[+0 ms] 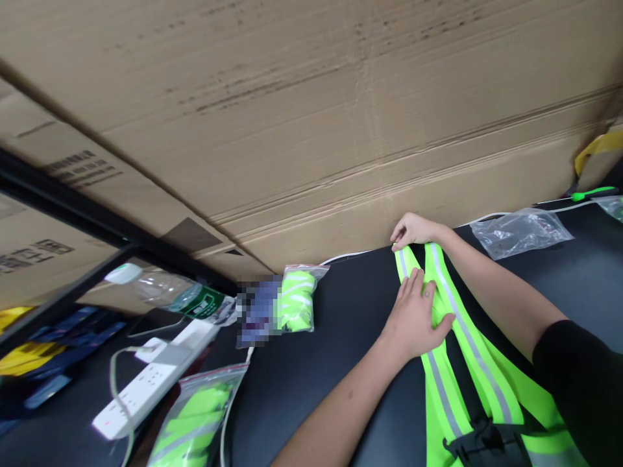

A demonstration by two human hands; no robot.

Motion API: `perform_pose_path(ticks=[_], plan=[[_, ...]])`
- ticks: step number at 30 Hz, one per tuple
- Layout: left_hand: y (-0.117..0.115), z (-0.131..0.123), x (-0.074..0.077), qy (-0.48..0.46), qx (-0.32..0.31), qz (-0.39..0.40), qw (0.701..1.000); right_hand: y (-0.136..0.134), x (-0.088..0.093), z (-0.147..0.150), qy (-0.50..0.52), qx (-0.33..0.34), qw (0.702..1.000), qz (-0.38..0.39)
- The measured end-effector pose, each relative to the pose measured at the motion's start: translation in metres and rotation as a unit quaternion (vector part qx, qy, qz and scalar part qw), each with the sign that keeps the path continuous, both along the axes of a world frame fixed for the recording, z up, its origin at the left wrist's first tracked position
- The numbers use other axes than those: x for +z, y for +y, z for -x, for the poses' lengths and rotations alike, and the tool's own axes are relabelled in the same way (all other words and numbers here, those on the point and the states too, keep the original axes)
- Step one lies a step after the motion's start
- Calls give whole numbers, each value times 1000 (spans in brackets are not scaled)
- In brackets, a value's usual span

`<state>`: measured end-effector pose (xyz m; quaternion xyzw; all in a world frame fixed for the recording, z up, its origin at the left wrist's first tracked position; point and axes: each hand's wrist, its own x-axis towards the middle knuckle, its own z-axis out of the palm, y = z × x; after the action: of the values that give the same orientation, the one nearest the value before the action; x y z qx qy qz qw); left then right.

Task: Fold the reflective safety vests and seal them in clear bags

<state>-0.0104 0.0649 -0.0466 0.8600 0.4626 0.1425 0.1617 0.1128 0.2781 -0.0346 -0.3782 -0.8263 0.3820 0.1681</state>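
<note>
A neon green reflective vest (pixel 467 350) with grey stripes lies stretched out on the black table (pixel 350 337). My left hand (pixel 416 318) rests flat on its left strap, fingers stretched out. My right hand (pixel 413 230) pinches the far end of the straps near the cardboard wall. A black buckle (pixel 487 444) sits at the vest's near end.
A large cardboard sheet (pixel 311 117) stands along the table's far edge. A bagged folded vest (pixel 296 298) lies at centre, another bagged vest (pixel 195 421) at the lower left. A white power strip (pixel 146 383), a plastic bottle (pixel 165 288), an empty clear bag (pixel 520 230) and a green-handled screwdriver (pixel 591 192) are nearby.
</note>
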Motion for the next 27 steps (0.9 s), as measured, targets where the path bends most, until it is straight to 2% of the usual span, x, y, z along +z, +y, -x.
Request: perform_pose_path(ticks=[5, 9, 13, 16, 20, 22, 24, 27], plan=[[1, 2, -1, 2, -1, 2, 1000, -11, 0, 7, -28, 1, 997, -72], [2, 0, 1, 3, 4, 1, 1000, -19, 21, -1, -55, 3, 989, -136], [3, -3, 5, 17, -26, -6, 999, -23, 41, -33, -84, -29, 978, -188], [4, -3, 7, 27, -42, 1, 999, -35, 30, -58, -115, -46, 972, -198], [7, -4, 6, 30, -51, 7, 998, -58, -10, -74, -167, -52, 970, -170], [10, -5, 5, 28, -51, 7, 998, -65, -22, -75, -183, -52, 969, -157], [14, -5, 4, 30, -49, 9, 998, -68, -20, -74, -192, -52, 969, -148], [23, 0, 1, 40, -53, 9, 998, -77, 6, -79, -197, -51, 968, -147]])
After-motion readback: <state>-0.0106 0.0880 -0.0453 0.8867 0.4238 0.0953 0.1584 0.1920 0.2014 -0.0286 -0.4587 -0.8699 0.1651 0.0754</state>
